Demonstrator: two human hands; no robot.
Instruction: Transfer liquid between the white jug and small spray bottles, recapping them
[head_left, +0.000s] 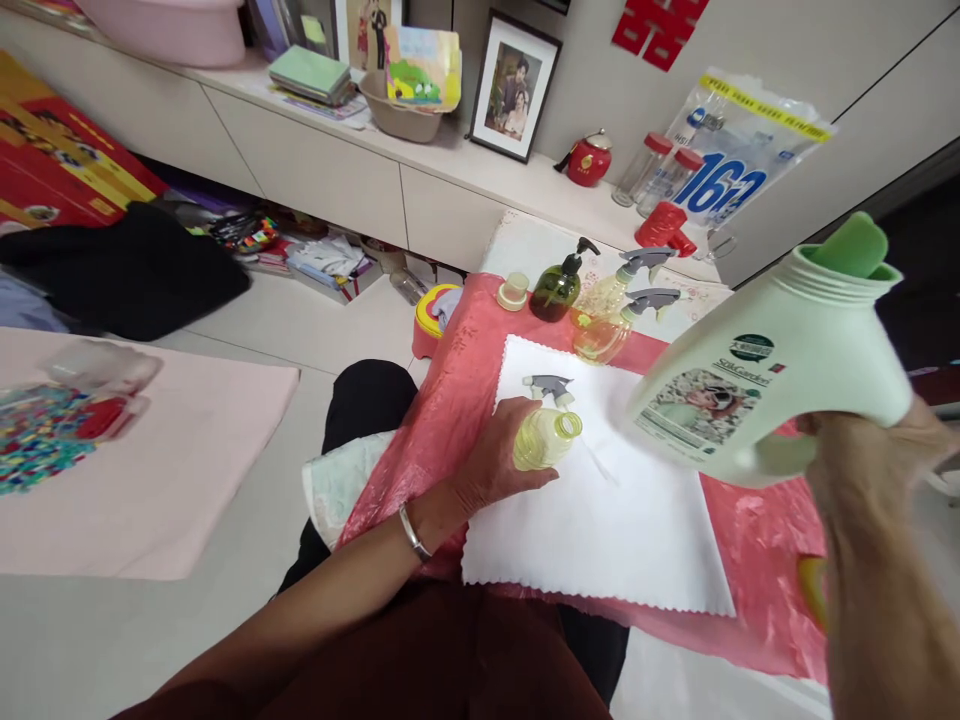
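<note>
My left hand (499, 455) is wrapped round a small clear yellowish bottle (541, 440) with an open neck, held over the white cloth (600, 540). Lying just behind it is a grey spray head (550, 388), its thin tube (600, 460) stretching over the cloth. On the right, my right hand (862, 430) grips the handle of a big pale green detergent jug (750, 370). The jug is lifted and tilted, with its cap off and a green spout showing in its wide mouth. Its mouth points up and to the right, apart from the small bottle.
Behind the cloth stand two spray bottles (604, 335), a dark green pump bottle (556, 290) and a pale cap (513, 291) on the red-covered table (457, 380). A low cabinet (322, 130) runs along the back. Left is a pink mat (187, 470) with colourful beads (37, 430).
</note>
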